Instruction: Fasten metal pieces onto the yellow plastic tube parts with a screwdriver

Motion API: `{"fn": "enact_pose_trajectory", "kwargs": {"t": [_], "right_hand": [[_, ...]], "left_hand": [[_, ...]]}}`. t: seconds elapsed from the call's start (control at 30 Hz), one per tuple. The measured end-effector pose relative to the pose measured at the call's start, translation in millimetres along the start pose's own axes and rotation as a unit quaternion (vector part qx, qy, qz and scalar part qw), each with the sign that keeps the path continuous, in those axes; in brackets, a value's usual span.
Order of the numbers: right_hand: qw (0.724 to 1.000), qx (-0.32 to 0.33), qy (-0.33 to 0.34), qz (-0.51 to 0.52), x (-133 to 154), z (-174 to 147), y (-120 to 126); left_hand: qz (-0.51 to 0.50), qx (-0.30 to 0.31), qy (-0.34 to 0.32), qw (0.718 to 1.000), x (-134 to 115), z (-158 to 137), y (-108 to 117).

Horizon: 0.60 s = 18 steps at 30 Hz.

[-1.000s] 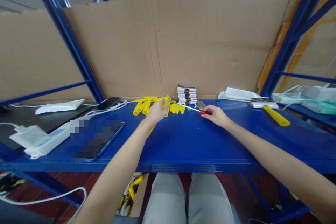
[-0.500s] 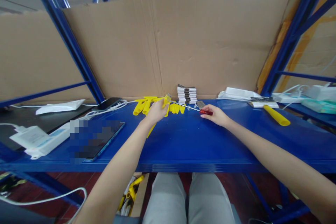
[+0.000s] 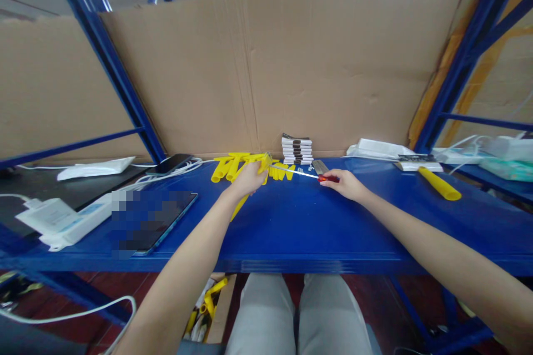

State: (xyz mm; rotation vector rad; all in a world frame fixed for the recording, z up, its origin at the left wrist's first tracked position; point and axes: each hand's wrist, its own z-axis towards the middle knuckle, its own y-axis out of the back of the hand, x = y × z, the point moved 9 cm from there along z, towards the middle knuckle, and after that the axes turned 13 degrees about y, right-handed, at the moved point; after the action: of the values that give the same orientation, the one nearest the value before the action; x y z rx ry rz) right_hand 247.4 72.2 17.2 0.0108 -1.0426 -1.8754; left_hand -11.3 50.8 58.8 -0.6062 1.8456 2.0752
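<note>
A screwdriver (image 3: 328, 178) with a red handle and a long metal shaft is gripped in my right hand (image 3: 346, 184). Its shaft points left, and the tip meets the head of a yellow long-handled tool (image 3: 238, 208). My left hand (image 3: 249, 178) is wrapped round that tool near its head, and the handle slants down below the palm. Whether the tip sits in a screw is too small to tell. Just behind my left hand lie yellow tubes (image 3: 222, 169), with small flat yellow pieces (image 3: 283, 172) beside them. A grey metal piece (image 3: 320, 167) rests behind the screwdriver's handle.
Against the cardboard stands a stack of black-and-white packets (image 3: 297, 150). To the left are a dark tablet-like device (image 3: 166, 227), a white power strip (image 3: 79, 224) and cables. On the right lies a yellow tube (image 3: 439, 183). Under the blue shelf sits a box (image 3: 220, 310) holding yellow parts.
The screwdriver and my right hand have shifted slightly to the right and down. The yellow tool's head has turned a little in my left hand.
</note>
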Motion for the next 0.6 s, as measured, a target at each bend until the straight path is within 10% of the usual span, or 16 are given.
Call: {"fn": "enact_pose_trajectory", "kwargs": {"t": [0.6], "right_hand": [[0.999, 0.028, 0.019, -0.002, 13, -1, -7]], "left_hand": [[0.021, -0.053, -0.023, 0.998, -3, 2, 7]]}}
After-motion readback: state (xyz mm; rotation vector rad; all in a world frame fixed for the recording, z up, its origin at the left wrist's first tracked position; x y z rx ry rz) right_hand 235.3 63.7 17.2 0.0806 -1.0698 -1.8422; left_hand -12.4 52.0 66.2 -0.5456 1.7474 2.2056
